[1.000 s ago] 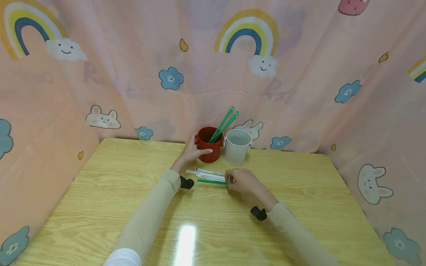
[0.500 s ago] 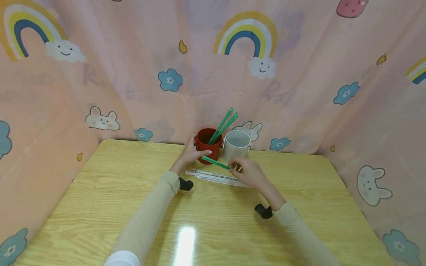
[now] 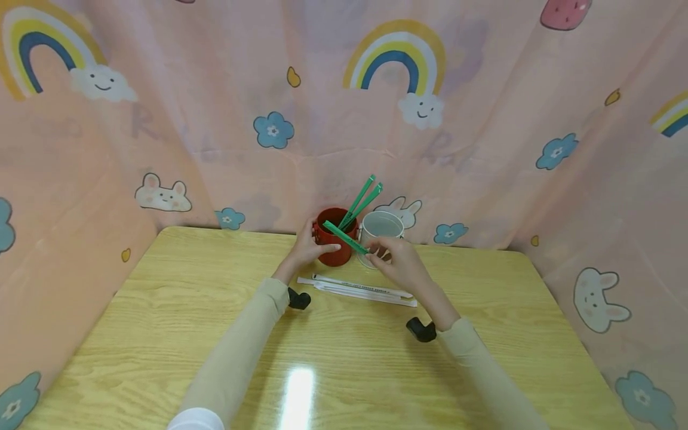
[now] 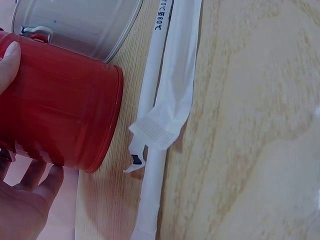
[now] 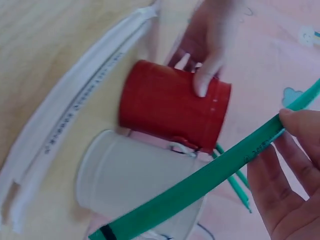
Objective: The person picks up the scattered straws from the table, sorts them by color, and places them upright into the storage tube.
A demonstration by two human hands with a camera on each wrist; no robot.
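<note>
My left hand grips the red bucket from its left side, thumb across the front. Two green wrapped straws lean inside it and stick out above the rim. My right hand pinches another green wrapped straw near one end, between thumb and fingers. In the head view the straw's free end overlaps the red bucket's rim. Beside the red bucket stands a white bucket, partly behind my right hand in the head view. Several white paper-wrapped straws lie side by side in front of the buckets.
The wooden table ends just behind the buckets. A pink patterned curtain hangs along the back and sides. A small black device sits at each wrist, the left one close to the white straws.
My right hand has picked up the green straw from beside the white ones, raised it and brought it toward the red bucket. My left hand has stayed on that bucket.
</note>
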